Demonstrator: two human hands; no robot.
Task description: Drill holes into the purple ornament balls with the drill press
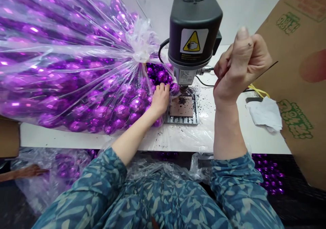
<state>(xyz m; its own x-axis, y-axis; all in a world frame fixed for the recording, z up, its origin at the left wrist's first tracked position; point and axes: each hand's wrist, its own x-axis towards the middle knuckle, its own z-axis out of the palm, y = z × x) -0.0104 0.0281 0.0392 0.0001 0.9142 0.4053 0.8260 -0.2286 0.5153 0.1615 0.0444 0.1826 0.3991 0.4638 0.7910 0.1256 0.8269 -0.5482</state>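
Seemingly steadying purple faceted balls (174, 88) with left hand (161, 99), openness unclear, at twelve o'clock; clenching right hand (240, 66), apparently around drill-press lever (210, 69), at one.

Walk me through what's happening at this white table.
The person's left hand is at shiny purple faceted balls, beside a tied clear plastic bag full of them. Their right hand is raised and curled shut by the metal side shaft of a black drill-like machine; its grip is unclear. Dark crumbs litter the brown square board below.
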